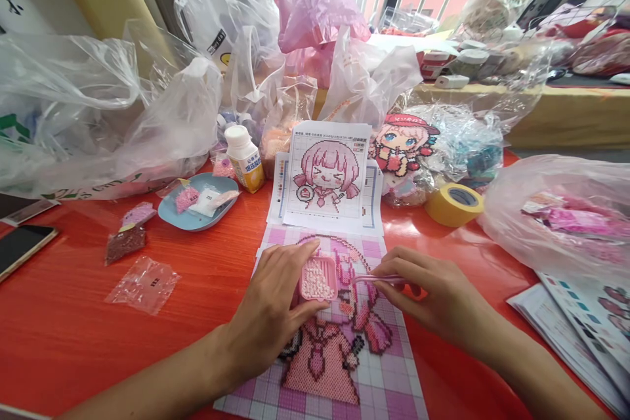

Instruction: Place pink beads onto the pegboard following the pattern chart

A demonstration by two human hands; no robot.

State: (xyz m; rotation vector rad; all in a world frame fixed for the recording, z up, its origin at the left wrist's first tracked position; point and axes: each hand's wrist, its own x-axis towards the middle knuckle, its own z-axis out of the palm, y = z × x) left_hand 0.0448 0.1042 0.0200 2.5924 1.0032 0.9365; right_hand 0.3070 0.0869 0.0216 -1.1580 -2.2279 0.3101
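At centre frame the left hand (275,298) clasps a pink tray (329,266) of pale beads (315,283) – the right hand (430,282), centre right, pinches pink tweezers (384,278) – over the lower-centre bead picture (322,371).

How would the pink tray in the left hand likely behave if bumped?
The pink tray looks light, held in just the left hand. Its ridged, crisp shape suggests stiff plastic. Its top is open, so the pale beads would probably spill if tilted.

From my end I read "H2" on the clear packet (140,285) (turned askew) and "安慕希" on the bottle (245,161), while the paper chart's (327,174) heading is too small.
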